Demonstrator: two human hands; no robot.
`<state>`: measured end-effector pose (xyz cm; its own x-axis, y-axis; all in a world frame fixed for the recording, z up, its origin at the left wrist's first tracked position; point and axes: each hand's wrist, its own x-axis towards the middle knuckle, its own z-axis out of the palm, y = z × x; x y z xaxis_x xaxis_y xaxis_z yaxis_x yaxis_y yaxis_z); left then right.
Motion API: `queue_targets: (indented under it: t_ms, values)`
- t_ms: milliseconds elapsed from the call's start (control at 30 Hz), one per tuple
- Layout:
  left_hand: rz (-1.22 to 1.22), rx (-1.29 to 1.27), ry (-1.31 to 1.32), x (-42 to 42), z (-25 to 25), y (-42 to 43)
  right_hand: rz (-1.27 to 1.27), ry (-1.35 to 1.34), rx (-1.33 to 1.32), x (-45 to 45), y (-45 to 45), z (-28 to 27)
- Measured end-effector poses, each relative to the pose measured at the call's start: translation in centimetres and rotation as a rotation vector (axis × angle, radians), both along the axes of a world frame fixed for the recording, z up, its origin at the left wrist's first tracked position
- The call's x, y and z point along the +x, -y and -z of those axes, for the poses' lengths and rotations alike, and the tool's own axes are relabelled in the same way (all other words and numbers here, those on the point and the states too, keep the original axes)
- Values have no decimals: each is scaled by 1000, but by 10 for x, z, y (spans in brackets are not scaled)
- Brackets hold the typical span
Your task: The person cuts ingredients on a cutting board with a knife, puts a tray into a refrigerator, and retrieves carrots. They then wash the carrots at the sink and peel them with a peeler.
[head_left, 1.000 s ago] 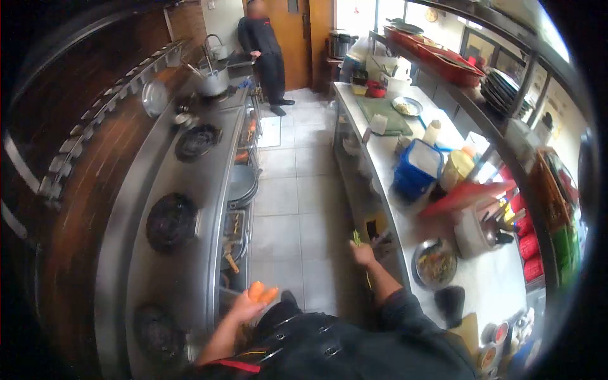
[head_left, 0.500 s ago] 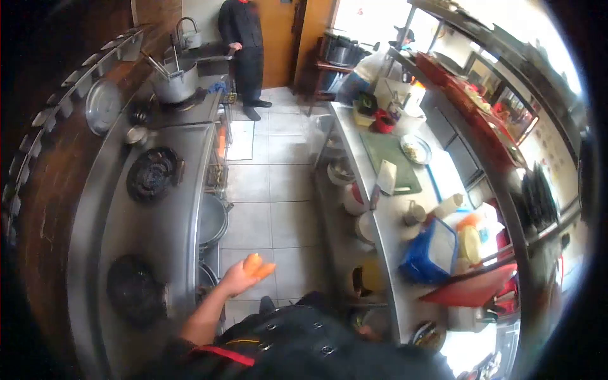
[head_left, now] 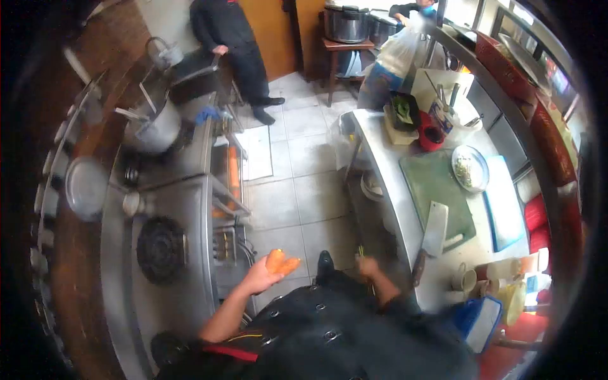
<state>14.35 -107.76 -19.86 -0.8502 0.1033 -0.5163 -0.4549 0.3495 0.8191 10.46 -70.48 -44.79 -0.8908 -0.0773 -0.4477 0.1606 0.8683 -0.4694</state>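
My left hand (head_left: 258,278) is closed around a couple of carrots (head_left: 282,263), held over the floor beside the stove. On the other side of my body, my right hand (head_left: 367,267) is closed on a small thin object (head_left: 361,251) with a green-yellow end; its kind is too small to make out. To the right of that hand, a cleaver (head_left: 434,231) lies across the front edge of a green cutting board (head_left: 424,180), its dark handle toward me. A plate (head_left: 470,170) of chopped pale and green food rests at the board's right side.
Along the left runs a stove (head_left: 190,253) with a black burner (head_left: 161,250) and a large pot (head_left: 158,130). Ahead, a person (head_left: 237,50) stands by a pan handle. The steel counter (head_left: 380,149) on the right bears a red container (head_left: 432,133), a metal cup (head_left: 464,278) and a blue crate (head_left: 478,323).
I have moved forward along the aisle, so the counter and cutting board are nearer. My right hand has come into clear view with the thin object. The carrots stay in my left hand.
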Motion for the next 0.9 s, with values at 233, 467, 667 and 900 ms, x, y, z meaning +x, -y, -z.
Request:
queue_targets:
  t_ms: [233,467,667,900]
  values:
    - [-257,174,-82,-106,36,69,128,-259,-460,-317,145,-148]
    - [-285,229,-32,-244,68,108,240,56,-633,-429,222,-181]
    - [-133,181,14,-424,50,160,387,-13,-567,-505,212,-165]
    - [19,38,-373,-616,31,191,649,-79,-773,-631,196,-132]
